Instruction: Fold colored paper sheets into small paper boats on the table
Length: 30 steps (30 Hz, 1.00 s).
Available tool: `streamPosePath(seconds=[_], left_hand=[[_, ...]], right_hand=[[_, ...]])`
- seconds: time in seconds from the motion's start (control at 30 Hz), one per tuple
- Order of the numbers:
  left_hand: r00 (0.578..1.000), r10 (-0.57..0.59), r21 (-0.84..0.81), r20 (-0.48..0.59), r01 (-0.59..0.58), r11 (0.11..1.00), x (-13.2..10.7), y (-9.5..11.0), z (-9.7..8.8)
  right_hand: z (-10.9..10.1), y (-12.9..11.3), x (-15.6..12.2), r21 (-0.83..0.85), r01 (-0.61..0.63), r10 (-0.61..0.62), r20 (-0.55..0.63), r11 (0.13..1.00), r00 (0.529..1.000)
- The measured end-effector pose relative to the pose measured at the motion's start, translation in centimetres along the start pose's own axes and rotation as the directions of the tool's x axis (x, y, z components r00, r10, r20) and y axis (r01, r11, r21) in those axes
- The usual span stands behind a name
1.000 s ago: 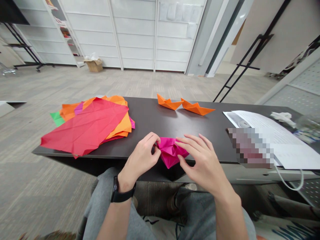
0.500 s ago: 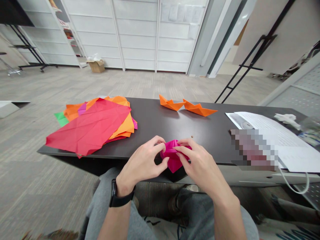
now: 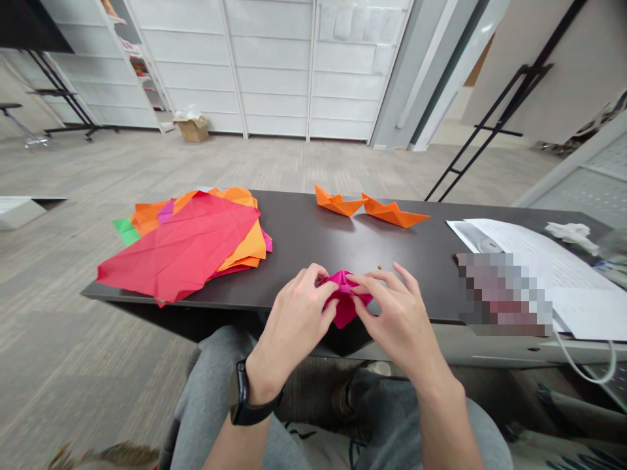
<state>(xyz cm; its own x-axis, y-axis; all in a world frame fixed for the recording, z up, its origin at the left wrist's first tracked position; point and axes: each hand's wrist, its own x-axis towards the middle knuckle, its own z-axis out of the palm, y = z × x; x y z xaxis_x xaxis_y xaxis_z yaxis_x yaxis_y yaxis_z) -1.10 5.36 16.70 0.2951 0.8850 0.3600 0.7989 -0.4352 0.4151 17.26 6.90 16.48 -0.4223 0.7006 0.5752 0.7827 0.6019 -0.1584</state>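
Note:
A folded piece of magenta paper point(image 3: 345, 312) is held at the table's front edge, its pointed lower end hanging down toward me. My left hand point(image 3: 306, 307) pinches its left side between thumb and fingers. On the opposite side, my right hand point(image 3: 392, 303) grips it with thumb and forefinger, its outer fingers raised. Parts of the paper's folds are hidden behind my fingers. Beyond my hands, two orange paper boats point(image 3: 340, 203) stand end to end near the table's far edge.
On the left of the dark table point(image 3: 294, 251) lies a pile of crumpled coloured paper sheets point(image 3: 181, 248), red on top. White printed sheets point(image 3: 533, 254), a blurred-out object point(image 3: 504, 294) and a crumpled tissue point(image 3: 572, 236) lie to the right. A white cable point(image 3: 610, 369) hangs below.
My left hand has moved slightly right and its fingers have closed further over the magenta paper. My right hand's outer fingers have lifted. The whole view has shifted a little.

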Motion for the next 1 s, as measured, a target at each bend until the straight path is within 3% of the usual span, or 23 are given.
streamPosePath(seconds=[0.27, 0.47, 0.67, 0.8, 1.0], left_hand=[[1.0, 0.028, 0.027, 0.01, -0.028, 0.999, -0.1, 0.0, 0.4], [0.998, 0.031, 0.086, 0.049, -0.035, 0.996, 0.0, 0.3, 0.5], [0.996, 0.011, 0.061, 0.085, -0.016, 0.998, 0.0, 0.6, 0.5], [0.996, 0.007, 0.035, 0.086, -0.01, 0.999, 0.0, 0.4, 0.5], [0.997, -0.033, 0.037, 0.066, 0.03, 0.999, 0.3, -0.2, 0.8]], right_hand=[[0.3, -0.7, 0.0, -0.052, -0.061, 0.064, 0.055, 0.997, 0.996], [0.2, -1.1, -0.2, -0.078, 0.012, -0.001, 0.144, 0.997, 0.99], [0.5, -0.5, -0.2, -0.079, 0.013, -0.002, 0.14, 0.997, 0.99], [0.6, 0.2, -0.2, -0.02, -0.042, 0.044, 0.098, 0.999, 0.994], [1.0, 1.4, -0.4, 0.057, -0.233, 0.229, 0.072, 0.971, 0.971]])
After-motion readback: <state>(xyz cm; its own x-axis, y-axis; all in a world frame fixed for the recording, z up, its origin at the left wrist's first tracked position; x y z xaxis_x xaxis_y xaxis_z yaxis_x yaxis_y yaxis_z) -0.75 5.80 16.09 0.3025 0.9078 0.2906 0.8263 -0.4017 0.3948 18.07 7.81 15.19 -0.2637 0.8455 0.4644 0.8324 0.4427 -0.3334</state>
